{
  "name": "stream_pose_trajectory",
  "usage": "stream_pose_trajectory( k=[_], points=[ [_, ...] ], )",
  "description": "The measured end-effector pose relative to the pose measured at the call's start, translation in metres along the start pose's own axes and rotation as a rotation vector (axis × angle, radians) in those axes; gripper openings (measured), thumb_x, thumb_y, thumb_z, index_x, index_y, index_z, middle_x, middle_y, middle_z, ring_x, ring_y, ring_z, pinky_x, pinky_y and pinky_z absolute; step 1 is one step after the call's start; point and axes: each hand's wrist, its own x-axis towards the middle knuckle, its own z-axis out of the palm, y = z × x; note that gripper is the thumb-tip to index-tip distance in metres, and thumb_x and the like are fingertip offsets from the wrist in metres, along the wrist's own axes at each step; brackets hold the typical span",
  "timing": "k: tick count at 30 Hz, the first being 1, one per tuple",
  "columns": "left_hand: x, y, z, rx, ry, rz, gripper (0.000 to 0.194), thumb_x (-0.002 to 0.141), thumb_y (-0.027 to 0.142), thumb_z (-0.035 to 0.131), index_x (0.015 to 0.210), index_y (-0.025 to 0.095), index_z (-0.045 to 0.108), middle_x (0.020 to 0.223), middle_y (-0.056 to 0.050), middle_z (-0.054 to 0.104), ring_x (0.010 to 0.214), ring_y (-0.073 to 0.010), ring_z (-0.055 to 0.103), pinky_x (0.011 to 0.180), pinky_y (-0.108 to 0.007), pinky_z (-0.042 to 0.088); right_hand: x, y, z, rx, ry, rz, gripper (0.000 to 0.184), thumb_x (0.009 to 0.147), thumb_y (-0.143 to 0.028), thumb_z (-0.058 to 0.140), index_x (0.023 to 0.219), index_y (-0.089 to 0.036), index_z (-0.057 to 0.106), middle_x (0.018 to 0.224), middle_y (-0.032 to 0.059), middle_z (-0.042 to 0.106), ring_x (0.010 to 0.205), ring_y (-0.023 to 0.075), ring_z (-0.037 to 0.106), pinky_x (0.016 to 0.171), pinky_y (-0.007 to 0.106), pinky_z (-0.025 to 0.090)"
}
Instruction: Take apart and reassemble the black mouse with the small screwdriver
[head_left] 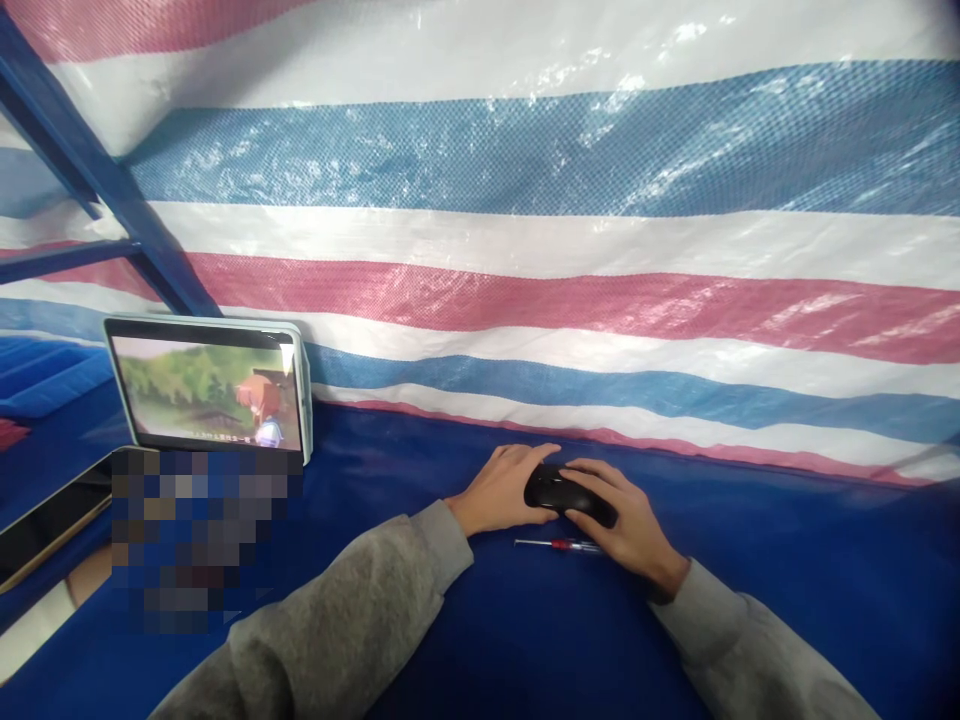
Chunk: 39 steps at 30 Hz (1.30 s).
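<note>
A black computer mouse [568,497] is held between my two hands, just over or on the dark blue surface. My left hand [508,488] grips its left end, thumb and fingers to either side. From the right, my right hand [628,522] has its fingers around the other end. Just below the mouse lies a small screwdriver [559,545] with a thin metal shaft and a red and clear handle; its right end goes out of sight by my right hand. Whether the mouse touches the surface, I cannot tell.
A tablet [214,390] in a pale case stands at the left, playing an animated picture. Nearer lies a phone [56,520], beside a pixelated patch. Striped plastic sheeting [570,300] hangs behind the blue surface [480,640]. Blue metal bars [161,265] run up at the left.
</note>
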Motion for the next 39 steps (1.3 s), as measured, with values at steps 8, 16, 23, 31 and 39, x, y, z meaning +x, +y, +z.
stream_pose_trajectory(
  k=[8, 16, 23, 31, 39],
  points=[
    [-0.0003, -0.0009, 0.0008, 0.003, -0.002, 0.015, 0.085, 0.070, 0.038, 0.081, 0.142, 0.028, 0.037, 0.133, -0.007, 0.056, 0.122, -0.0278, 0.053, 0.107, -0.045, 0.038, 0.0033, -0.0046, -0.0009, 0.032, -0.021, -0.002, 0.038, 0.086, -0.040, 0.063, 0.120, -0.025, 0.067, 0.121, 0.0111, 0.065, 0.112, 0.0283, 0.062, 0.094, 0.046, 0.054],
    [-0.0007, -0.0003, 0.0008, 0.018, 0.006, 0.013, 0.081, 0.072, 0.040, 0.079, 0.141, 0.029, 0.038, 0.134, -0.006, 0.056, 0.123, -0.0281, 0.053, 0.107, -0.045, 0.037, 0.0048, -0.0079, -0.0020, 0.063, -0.026, 0.031, 0.039, 0.086, -0.042, 0.062, 0.121, -0.027, 0.067, 0.122, 0.0103, 0.066, 0.111, 0.0280, 0.063, 0.096, 0.046, 0.053],
    [-0.0014, 0.0010, -0.0004, 0.055, 0.084, -0.007, 0.071, 0.076, 0.047, 0.075, 0.137, 0.028, 0.044, 0.131, -0.006, 0.060, 0.120, -0.0273, 0.056, 0.106, -0.044, 0.038, 0.0081, -0.0067, -0.0058, 0.172, 0.021, 0.121, 0.040, 0.086, -0.043, 0.062, 0.121, -0.023, 0.065, 0.122, 0.0109, 0.067, 0.112, 0.0280, 0.064, 0.098, 0.046, 0.052],
    [-0.0029, 0.0024, -0.0031, 0.008, 0.253, -0.094, 0.050, 0.086, 0.049, 0.066, 0.128, 0.023, 0.055, 0.096, -0.002, 0.071, 0.096, -0.0216, 0.065, 0.099, -0.039, 0.045, 0.0063, -0.0041, -0.0056, 0.199, 0.043, 0.122, 0.040, 0.088, -0.038, 0.062, 0.125, -0.024, 0.061, 0.125, 0.0096, 0.065, 0.118, 0.0260, 0.061, 0.102, 0.043, 0.049],
    [-0.0018, 0.0018, -0.0060, 0.023, 0.259, -0.058, 0.032, 0.101, 0.041, 0.045, 0.127, 0.024, 0.056, 0.114, -0.003, 0.067, 0.107, -0.0197, 0.062, 0.100, -0.038, 0.044, 0.0049, -0.0022, -0.0003, 0.186, 0.133, 0.256, 0.035, 0.088, -0.042, 0.061, 0.115, -0.021, 0.065, 0.115, 0.0089, 0.071, 0.106, 0.0260, 0.067, 0.097, 0.044, 0.052]
  ],
)
